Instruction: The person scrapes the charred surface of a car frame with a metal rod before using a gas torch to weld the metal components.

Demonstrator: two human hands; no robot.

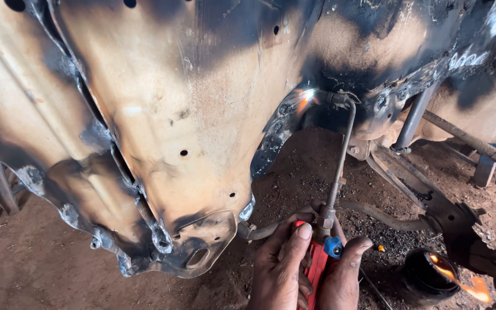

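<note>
— Scorched steel all over the car body panel (162, 132); red-handled gas torch (318, 265) low beneath the panel's bottom edge, long neck rising to a lit tip (307, 97) right at the panel's dark curved seam.

— Grip?

— Both closed. Left hand (279, 267) wrapped round the red handle, thumb up along it. Right hand (343, 275) pressed to the handle's other side, fingertips by the blue valve knob (333, 247).

— Doing it well?

— Probably: keep the flame steady on the seam, not wandering onto the thin tan sheet beside it; feed gas with small turns of the knob; brace both wrists so the long neck stays still.

— Edges?

— Ragged burnt lip and bracket along the panel's lower rim, just left of the hands; sharp, likely hot. Bars and rusty brackets (431, 126) right of the seam, crowding the tip.

— Room?

— Open dirt floor (41, 270) below the panel's left part. Small burning pot (429, 275) right of the hands, near; worth avoiding when swinging that way.
</note>
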